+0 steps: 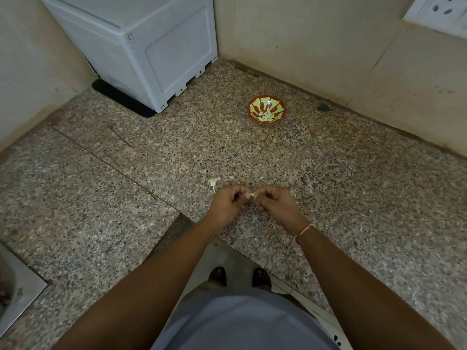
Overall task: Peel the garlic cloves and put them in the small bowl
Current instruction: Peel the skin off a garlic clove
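Observation:
My left hand and my right hand meet over the front of the granite counter, both with curled fingers. Between their fingertips they pinch a small pale garlic clove, mostly hidden by the fingers. A scrap of white garlic skin lies on the counter just left of my left hand. Further back, a little to the right, stands the small red bowl with a yellow-green pattern. Several peeled cloves lie inside it.
A white appliance on a black mat stands in the back left corner. Beige walls close off the back and right, with a socket plate at top right. A steel sink rim shows at lower left. Tiny skin bits dot the granite counter.

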